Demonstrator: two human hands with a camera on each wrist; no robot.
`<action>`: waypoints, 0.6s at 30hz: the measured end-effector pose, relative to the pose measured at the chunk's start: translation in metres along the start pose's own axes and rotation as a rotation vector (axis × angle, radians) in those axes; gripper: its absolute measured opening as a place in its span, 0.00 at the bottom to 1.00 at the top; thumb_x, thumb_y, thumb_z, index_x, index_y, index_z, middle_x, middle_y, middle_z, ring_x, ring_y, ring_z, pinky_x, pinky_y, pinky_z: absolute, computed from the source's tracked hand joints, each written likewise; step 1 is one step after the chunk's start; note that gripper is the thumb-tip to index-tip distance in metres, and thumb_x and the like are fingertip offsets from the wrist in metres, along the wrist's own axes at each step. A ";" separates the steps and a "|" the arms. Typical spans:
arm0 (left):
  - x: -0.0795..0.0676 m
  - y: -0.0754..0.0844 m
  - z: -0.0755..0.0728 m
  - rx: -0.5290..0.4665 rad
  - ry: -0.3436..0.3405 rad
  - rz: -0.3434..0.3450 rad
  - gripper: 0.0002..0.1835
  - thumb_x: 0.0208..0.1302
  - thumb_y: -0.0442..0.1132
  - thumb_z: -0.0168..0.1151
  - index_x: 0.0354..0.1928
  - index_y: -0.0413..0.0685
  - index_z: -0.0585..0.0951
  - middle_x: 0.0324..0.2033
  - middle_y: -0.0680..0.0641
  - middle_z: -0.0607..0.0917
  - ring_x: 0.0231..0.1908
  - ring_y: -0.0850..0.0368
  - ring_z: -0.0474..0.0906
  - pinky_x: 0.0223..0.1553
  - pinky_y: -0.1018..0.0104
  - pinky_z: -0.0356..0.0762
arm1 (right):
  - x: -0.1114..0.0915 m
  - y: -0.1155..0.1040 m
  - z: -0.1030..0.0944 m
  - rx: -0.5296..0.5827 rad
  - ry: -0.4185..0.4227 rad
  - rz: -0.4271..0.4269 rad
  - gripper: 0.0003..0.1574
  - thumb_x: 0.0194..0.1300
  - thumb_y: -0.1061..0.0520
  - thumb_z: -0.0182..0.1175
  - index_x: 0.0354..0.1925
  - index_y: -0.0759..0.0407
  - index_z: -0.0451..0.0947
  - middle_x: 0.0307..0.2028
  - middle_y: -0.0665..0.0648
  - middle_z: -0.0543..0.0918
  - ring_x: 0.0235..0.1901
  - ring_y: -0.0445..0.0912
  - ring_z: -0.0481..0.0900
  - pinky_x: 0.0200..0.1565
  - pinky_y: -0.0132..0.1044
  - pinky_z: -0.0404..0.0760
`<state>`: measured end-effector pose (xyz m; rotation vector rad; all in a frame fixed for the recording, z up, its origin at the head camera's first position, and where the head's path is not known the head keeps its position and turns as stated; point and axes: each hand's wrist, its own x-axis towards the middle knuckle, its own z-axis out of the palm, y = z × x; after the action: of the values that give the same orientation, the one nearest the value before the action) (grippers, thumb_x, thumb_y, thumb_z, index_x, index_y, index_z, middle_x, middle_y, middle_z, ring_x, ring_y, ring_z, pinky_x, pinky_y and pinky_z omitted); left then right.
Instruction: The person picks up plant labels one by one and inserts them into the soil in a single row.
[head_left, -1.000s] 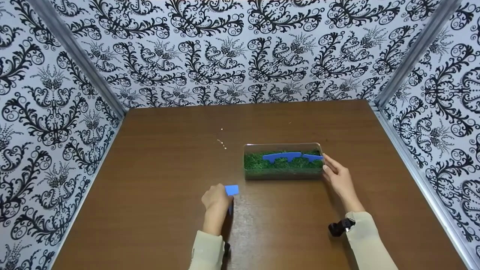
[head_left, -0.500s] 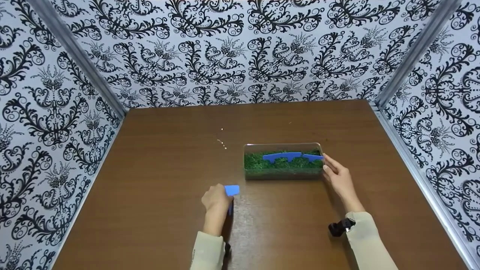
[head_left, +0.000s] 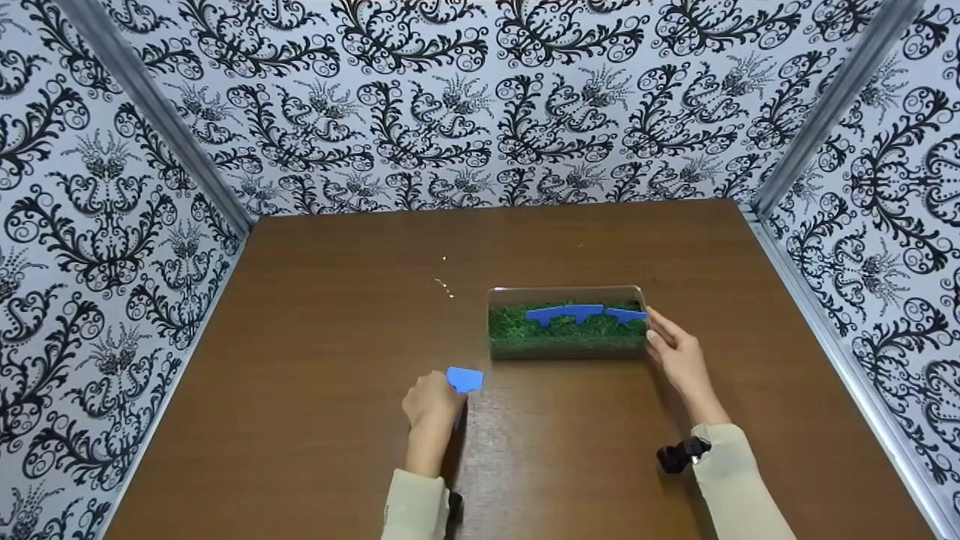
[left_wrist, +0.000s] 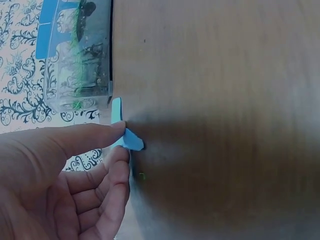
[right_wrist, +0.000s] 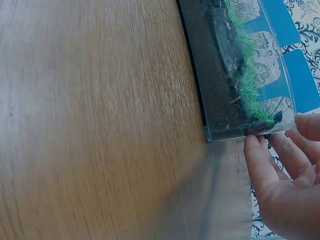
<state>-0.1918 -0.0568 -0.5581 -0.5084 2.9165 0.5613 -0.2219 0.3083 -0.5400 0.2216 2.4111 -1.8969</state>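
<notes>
My left hand (head_left: 433,403) pinches a blue flat panel piece (head_left: 466,379) between thumb and fingers, low over the table; the palm hides much of it in the head view. Up close in the left wrist view, the blue piece (left_wrist: 132,140) shows a folded or projecting part beside the thumb tip. To the right stands a clear plastic box (head_left: 566,350) of green grass over dark soil. Two blue panels (head_left: 576,310) with downward legs stand in the grass, end to end. My right hand (head_left: 681,367) rests extended fingers (right_wrist: 259,162) against the box's right end.
A brown wooden table (head_left: 337,300) lies beneath everything. Patterned black-and-white walls (head_left: 420,97) with metal corner posts (head_left: 832,112) enclose it on three sides. Small light specks (head_left: 444,287) dot the tabletop left of the box.
The blue piece in my left hand has turned slightly and now shows a broader face, a little further right. My left wrist has shifted slightly. The right hand and box have stayed put.
</notes>
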 end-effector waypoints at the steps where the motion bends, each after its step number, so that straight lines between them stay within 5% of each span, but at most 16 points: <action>1: -0.001 -0.001 0.001 -0.010 0.007 0.000 0.16 0.55 0.48 0.73 0.26 0.41 0.84 0.29 0.41 0.88 0.31 0.42 0.86 0.29 0.50 0.81 | 0.000 0.000 0.000 0.000 -0.002 0.002 0.31 0.79 0.62 0.43 0.76 0.58 0.55 0.74 0.66 0.59 0.74 0.56 0.59 0.66 0.44 0.68; 6: -0.005 -0.003 0.003 -0.034 0.019 0.021 0.26 0.55 0.49 0.73 0.10 0.50 0.69 0.18 0.49 0.80 0.22 0.52 0.78 0.23 0.56 0.73 | 0.000 0.000 0.000 -0.005 -0.001 0.007 0.31 0.79 0.62 0.43 0.76 0.58 0.55 0.75 0.65 0.59 0.74 0.56 0.60 0.66 0.44 0.68; 13: -0.009 -0.007 0.006 -0.096 0.021 0.059 0.35 0.58 0.51 0.72 0.09 0.55 0.56 0.11 0.57 0.54 0.17 0.59 0.52 0.19 0.64 0.49 | 0.000 0.000 0.000 -0.018 0.016 -0.004 0.31 0.79 0.63 0.44 0.76 0.59 0.57 0.74 0.65 0.61 0.73 0.56 0.61 0.65 0.42 0.70; 18: -0.010 -0.008 0.008 -0.164 0.014 0.052 0.24 0.57 0.49 0.73 0.12 0.56 0.70 0.14 0.57 0.71 0.18 0.60 0.63 0.20 0.65 0.58 | 0.000 0.001 -0.001 -0.021 0.006 0.003 0.31 0.79 0.63 0.43 0.76 0.58 0.56 0.74 0.65 0.61 0.73 0.55 0.62 0.65 0.42 0.70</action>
<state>-0.1789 -0.0576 -0.5664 -0.4577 2.9190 0.8120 -0.2217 0.3090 -0.5406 0.2296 2.4312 -1.8719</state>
